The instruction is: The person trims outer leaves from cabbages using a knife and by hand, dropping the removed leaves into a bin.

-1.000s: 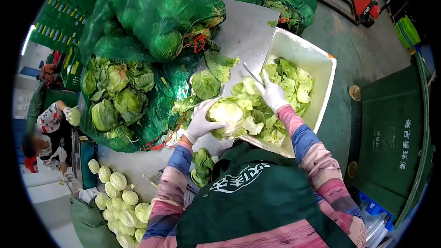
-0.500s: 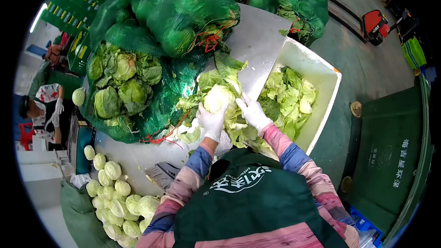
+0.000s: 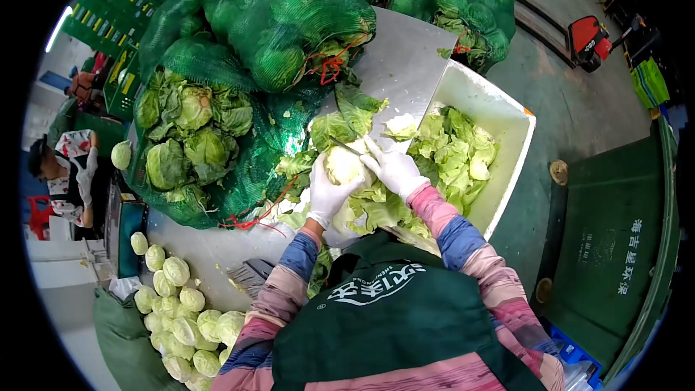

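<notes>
A pale, stripped cabbage head point(image 3: 340, 165) rests in my left hand point(image 3: 329, 192), whose gloved fingers curl around its near side. My right hand point(image 3: 396, 171), also white-gloved, is closed on a small knife point(image 3: 345, 147), with the blade lying across the top of the cabbage; the handle is hidden in the fingers. Loose green outer leaves point(image 3: 351, 116) lie just beyond the cabbage, and more are under my wrists. A pale leaf piece point(image 3: 400, 127) sits above my right hand, near the metal table's point(image 3: 405, 51) edge.
A white foam bin point(image 3: 507, 152) of leaves adjoins the table at right. Green mesh sacks of cabbages point(image 3: 282, 25) fill the back and left. Trimmed cabbages point(image 3: 177, 318) are piled front left, near a brush point(image 3: 251, 276). A co-worker point(image 3: 69, 174) stands far left.
The knife blade has come into view across the cabbage top. A pale leaf piece now lies above my right hand. The cabbage has turned and more of its top shows pale.
</notes>
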`<move>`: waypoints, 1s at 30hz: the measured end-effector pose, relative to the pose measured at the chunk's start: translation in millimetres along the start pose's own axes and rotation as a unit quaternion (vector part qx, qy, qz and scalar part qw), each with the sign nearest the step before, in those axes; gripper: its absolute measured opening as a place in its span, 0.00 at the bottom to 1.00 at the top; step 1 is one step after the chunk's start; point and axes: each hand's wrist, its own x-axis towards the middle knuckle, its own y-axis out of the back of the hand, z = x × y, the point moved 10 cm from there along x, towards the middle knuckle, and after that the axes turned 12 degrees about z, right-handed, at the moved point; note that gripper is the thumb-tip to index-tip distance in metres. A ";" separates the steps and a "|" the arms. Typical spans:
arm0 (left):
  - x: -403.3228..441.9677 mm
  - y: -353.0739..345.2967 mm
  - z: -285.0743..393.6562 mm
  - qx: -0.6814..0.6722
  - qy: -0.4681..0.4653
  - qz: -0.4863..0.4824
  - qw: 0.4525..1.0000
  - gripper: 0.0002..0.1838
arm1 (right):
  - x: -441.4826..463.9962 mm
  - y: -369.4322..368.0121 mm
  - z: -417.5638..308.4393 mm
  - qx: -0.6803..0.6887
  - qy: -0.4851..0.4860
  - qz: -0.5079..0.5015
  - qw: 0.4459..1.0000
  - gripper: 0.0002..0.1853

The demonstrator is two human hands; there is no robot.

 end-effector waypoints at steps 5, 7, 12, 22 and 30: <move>-10.8 2.1 10.9 0.025 -0.041 0.005 0.999 0.51 | 14.6 6.0 45.2 0.124 -0.179 0.042 0.975 0.25; -10.9 2.5 9.0 0.010 -0.052 -0.013 0.999 0.51 | 9.9 5.1 77.7 0.120 -0.233 0.044 0.964 0.24; -11.5 31.0 5.6 0.129 -0.042 -0.093 0.986 0.52 | -28.4 -4.1 116.2 0.023 -0.284 0.003 0.959 0.27; -3.7 1.7 5.8 0.066 0.023 0.010 0.998 0.51 | -10.7 7.5 -17.2 0.009 -0.005 -0.029 1.000 0.38; -7.1 -1.1 22.9 0.105 -0.059 0.047 0.992 0.51 | -10.8 6.3 -5.2 -0.044 -0.058 0.021 0.997 0.35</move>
